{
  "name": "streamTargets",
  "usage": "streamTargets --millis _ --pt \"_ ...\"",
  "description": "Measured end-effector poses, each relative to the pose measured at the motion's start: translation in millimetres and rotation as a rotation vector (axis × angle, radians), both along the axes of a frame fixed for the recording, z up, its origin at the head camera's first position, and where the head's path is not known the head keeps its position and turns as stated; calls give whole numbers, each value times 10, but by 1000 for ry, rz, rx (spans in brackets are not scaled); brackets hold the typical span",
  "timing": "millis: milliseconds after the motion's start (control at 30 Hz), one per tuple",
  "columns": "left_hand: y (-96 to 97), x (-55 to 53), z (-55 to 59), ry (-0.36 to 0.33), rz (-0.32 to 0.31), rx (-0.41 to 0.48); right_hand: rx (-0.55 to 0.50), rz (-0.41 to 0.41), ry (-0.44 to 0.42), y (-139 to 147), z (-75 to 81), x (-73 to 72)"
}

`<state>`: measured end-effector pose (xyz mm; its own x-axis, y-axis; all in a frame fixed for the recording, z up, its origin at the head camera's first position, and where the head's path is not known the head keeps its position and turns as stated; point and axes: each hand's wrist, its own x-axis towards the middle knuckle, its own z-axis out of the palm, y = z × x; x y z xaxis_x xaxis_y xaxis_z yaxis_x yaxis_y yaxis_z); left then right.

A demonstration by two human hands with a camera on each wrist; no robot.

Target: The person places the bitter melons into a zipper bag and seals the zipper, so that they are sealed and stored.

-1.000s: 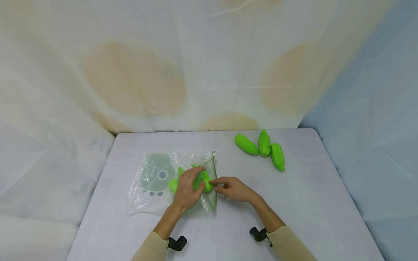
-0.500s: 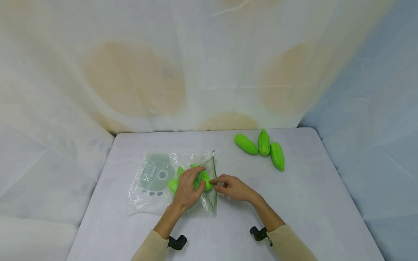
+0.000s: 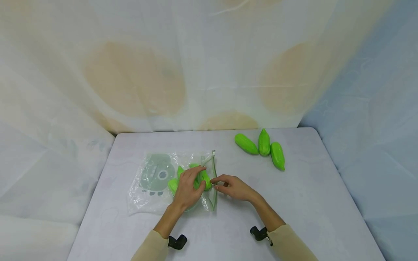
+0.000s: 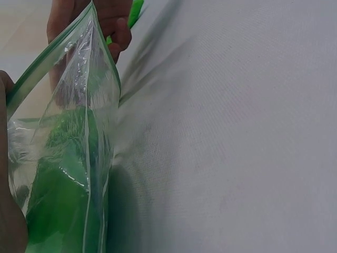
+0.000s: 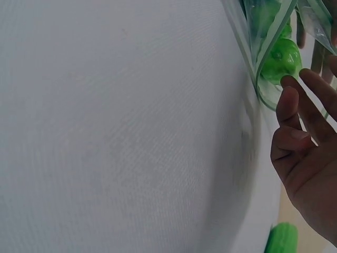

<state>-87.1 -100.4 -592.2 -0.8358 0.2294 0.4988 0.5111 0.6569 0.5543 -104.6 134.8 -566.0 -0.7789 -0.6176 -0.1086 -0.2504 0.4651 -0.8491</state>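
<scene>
A clear zip bag (image 3: 148,201) with a green printed pattern lies flat at centre left, its green-edged mouth facing right. Several bright green, ridged, gourd-like vegetables show inside it. My left hand (image 3: 188,190) lies over the bag near the mouth and holds up its upper layer; the left wrist view shows the raised zip edge (image 4: 113,68). One green gourd (image 3: 206,181) sits just inside the mouth. My right hand (image 3: 236,188) reaches in from the right, its fingertips at the blunt end of that gourd (image 5: 281,59), thumb apart from the index finger.
Three more green gourds lie loose at the back right: one slanted (image 3: 246,144), one upright (image 3: 264,143) and one leaning right (image 3: 277,156). The white table (image 3: 310,210) has a curtain (image 3: 209,72) behind it and along both sides.
My right fingertips and the gourd in the mouth have shifted very slightly left, farther into the bag. The left hand stays in place.
</scene>
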Motion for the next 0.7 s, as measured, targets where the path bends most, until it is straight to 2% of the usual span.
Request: streamTargets --millis 233,567,700 --pt "3 -4 7 -4 5 5 3 -12 8 40 -2 -15" --pt "18 0 -5 37 16 6 -16 -57 20 177 25 -57" --pt "21 1 -5 22 15 11 -9 -75 8 216 40 -64"
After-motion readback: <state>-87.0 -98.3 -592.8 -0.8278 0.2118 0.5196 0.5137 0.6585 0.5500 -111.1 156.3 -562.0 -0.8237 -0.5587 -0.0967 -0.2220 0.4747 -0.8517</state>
